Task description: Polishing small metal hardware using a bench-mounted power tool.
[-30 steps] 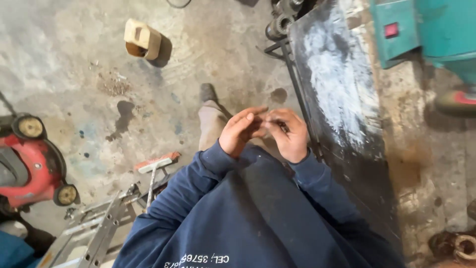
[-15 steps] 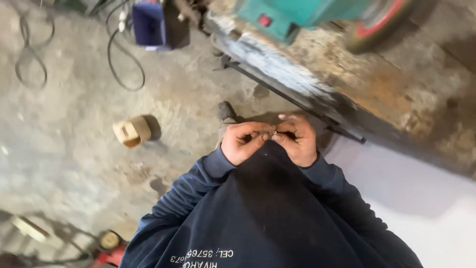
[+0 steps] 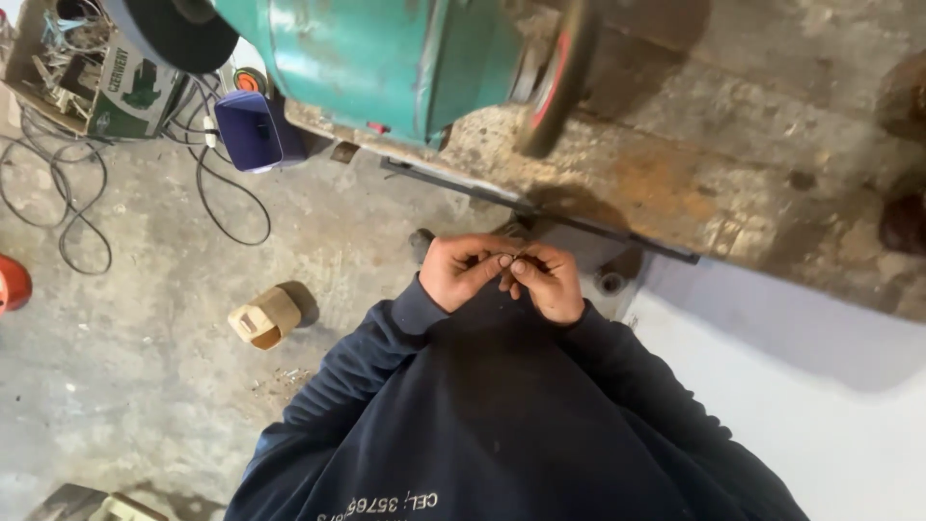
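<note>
My left hand (image 3: 465, 272) and my right hand (image 3: 548, 282) meet in front of my chest, fingertips pinched together on a small thin part (image 3: 512, 258) too small to identify. Both dark blue sleeves (image 3: 386, 367) run down toward the camera. Just beyond the hands stands a rusty, worn workbench (image 3: 694, 183) with a green bench grinder (image 3: 386, 58) and its grinding wheel (image 3: 555, 77) on top.
A dark steel bar (image 3: 540, 207) runs along the bench edge. On the concrete floor lie a small wooden block (image 3: 265, 316), a blue container (image 3: 249, 128), black cables (image 3: 68, 203), a box of clutter (image 3: 87, 68) and a red object (image 3: 12, 283). A white surface (image 3: 810, 386) lies at right.
The view has swung toward the bench and grinder; the red mower and ladder left the frame. My hands stay together at my chest, fingers still working on the small part.
</note>
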